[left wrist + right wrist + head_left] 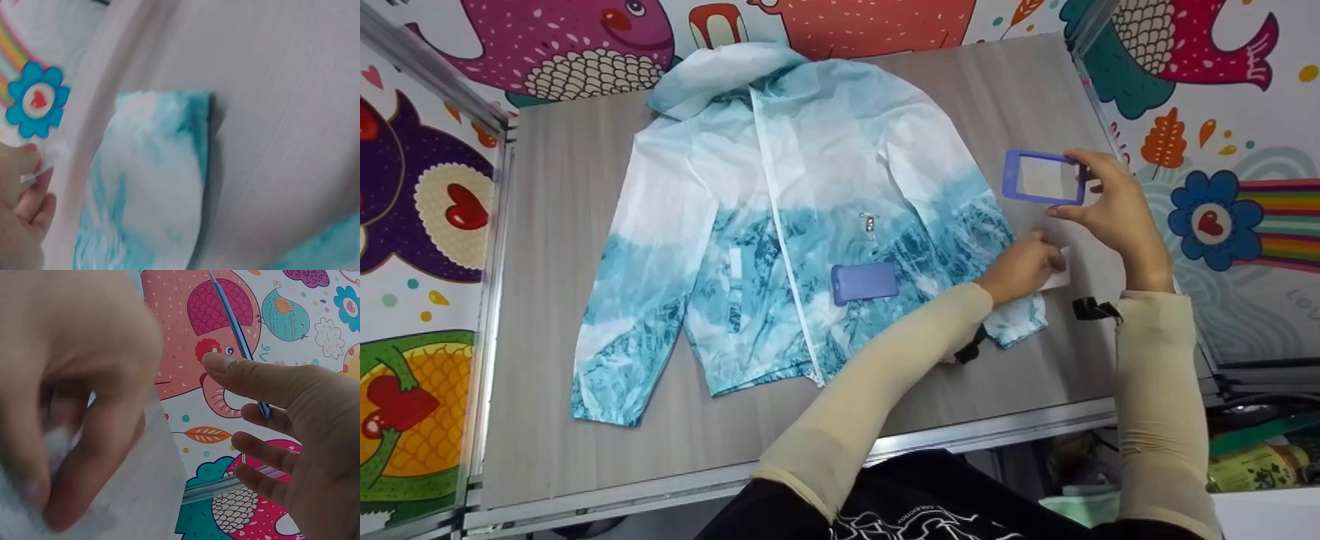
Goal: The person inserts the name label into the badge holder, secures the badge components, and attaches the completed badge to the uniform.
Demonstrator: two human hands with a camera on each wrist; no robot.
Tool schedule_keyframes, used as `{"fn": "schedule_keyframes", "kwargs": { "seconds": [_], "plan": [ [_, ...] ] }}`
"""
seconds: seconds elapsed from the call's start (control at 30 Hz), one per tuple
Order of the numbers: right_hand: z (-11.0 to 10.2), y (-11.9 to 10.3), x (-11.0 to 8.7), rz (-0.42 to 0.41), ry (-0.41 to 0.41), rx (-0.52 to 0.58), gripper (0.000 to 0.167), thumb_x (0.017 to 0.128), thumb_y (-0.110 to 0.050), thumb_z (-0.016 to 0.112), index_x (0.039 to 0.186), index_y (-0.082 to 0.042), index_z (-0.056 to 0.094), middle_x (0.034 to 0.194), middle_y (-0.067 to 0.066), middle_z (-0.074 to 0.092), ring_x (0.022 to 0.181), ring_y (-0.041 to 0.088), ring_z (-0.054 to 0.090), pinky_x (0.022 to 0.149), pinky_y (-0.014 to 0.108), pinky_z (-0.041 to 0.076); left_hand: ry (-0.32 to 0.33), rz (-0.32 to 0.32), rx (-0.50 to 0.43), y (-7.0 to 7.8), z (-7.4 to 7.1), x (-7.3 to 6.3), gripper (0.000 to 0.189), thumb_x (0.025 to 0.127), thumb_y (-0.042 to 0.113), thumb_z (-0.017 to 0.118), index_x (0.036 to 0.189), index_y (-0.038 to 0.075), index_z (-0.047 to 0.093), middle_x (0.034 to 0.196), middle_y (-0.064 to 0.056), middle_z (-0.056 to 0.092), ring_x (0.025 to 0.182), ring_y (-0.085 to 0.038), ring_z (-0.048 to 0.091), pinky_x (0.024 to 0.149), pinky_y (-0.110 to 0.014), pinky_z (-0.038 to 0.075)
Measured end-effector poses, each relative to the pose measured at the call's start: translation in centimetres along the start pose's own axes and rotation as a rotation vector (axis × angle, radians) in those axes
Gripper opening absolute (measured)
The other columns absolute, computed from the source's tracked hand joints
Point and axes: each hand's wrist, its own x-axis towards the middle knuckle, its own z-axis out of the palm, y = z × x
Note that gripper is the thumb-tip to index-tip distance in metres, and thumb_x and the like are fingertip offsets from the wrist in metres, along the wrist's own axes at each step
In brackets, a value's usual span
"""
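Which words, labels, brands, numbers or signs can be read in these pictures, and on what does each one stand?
"LOV": on the wall, cut off by the head view's right edge.
Shirt: small white lettering, too small to read surely.
Metal piece on the jacket: dark marks, too small to tell if letters.
Frame, case: no text visible.

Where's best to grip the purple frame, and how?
I'd pinch the purple frame by its left end in the head view, coming from the left: that band sits free, while the right hand holds the opposite end.
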Motion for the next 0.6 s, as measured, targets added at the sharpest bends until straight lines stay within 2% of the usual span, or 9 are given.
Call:
{"fn": "schedule_keyframes", "kwargs": {
  "seconds": [0.07,0.17,0.27,0.43,0.6],
  "plan": [
    [0.2,0.0,0.1,0.002,-0.002,0.003,0.078,0.082,-0.008,0.08,0.149,-0.026,0.045,0.15,0.014,0.047,0.125,0.038,0.047,0.106,0.062,0.042,0.033,-0.04,-0.08,-0.7,-1.0,-0.5,0.031,0.098,0.011,0.058,0.126,0.018,0.068,0.124,0.003,0.062,0.115,-0.007,0.057,0.099,-0.013,0.044],
    [0.7,-0.2,0.3,-0.013,-0.001,0.007,0.077,0.082,-0.008,0.079,0.148,-0.024,0.045,0.149,0.015,0.047,0.125,0.039,0.048,0.106,0.062,0.042,0.064,-0.096,-0.168,-1.8,-2.6,-1.4,0.048,0.097,0.007,0.058,0.143,0.021,0.052,0.137,0.0,0.056,0.123,-0.01,0.056,0.098,-0.014,0.046],
    [1.3,-0.4,0.4,-0.025,-0.008,0.011,0.076,0.081,-0.008,0.08,0.148,-0.022,0.045,0.149,0.016,0.047,0.125,0.039,0.049,0.106,0.063,0.042,0.096,-0.142,-0.238,-3.0,-4.2,-2.4,0.059,0.095,0.003,0.057,0.15,0.017,0.042,0.142,-0.004,0.057,0.117,-0.013,0.061,0.087,-0.015,0.05],
    [2.4,-0.9,0.7,-0.029,-0.051,0.016,0.077,0.081,-0.009,0.081,0.148,-0.02,0.045,0.149,0.016,0.047,0.126,0.039,0.048,0.105,0.063,0.042,0.186,-0.23,-0.399,-5.4,-7.0,-4.9,0.051,0.089,-0.003,0.058,0.139,0.007,0.054,0.125,-0.012,0.067,0.091,-0.014,0.065,0.069,-0.019,0.048],
    [3.8,-1.7,0.9,-0.042,-0.094,0.017,0.077,0.081,-0.008,0.08,0.148,-0.02,0.045,0.149,0.017,0.046,0.128,0.04,0.048,0.106,0.063,0.042,0.281,-0.287,-0.506,-8.0,-9.1,-7.7,0.031,0.094,0.005,0.062,0.124,0.003,0.064,0.113,-0.016,0.071,0.09,-0.019,0.067,0.067,-0.018,0.047]
  ]
}}
